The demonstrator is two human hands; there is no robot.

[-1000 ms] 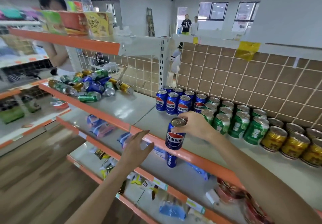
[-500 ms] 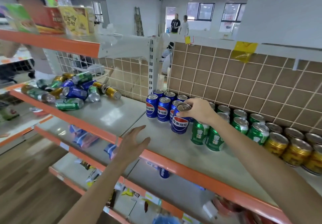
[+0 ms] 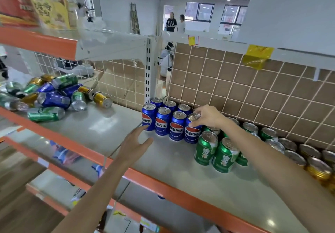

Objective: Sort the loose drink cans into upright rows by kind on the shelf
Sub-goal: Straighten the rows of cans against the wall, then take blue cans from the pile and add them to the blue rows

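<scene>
My right hand (image 3: 210,116) grips the top rim of a blue cola can (image 3: 192,132) that stands upright on the grey shelf (image 3: 116,133), at the right end of the front row of blue cans (image 3: 162,121). Upright green cans (image 3: 216,151) stand just right of it, and gold cans (image 3: 319,167) follow further right. My left hand (image 3: 135,142) hovers open over the shelf, in front of the blue row. A loose pile of blue, green and gold cans (image 3: 52,96) lies on its side at the shelf's far left.
The shelf's orange front lip (image 3: 163,189) runs diagonally across the view. A white upright post (image 3: 149,69) and wire grid back the shelf. An upper shelf (image 3: 39,40) with snack boxes overhangs the left. Lower shelves hold packets. Two people stand far back.
My right hand carried the blue cola can from the shelf's front edge back to the blue row and set it upright there. My left hand drifted right, staying open.
</scene>
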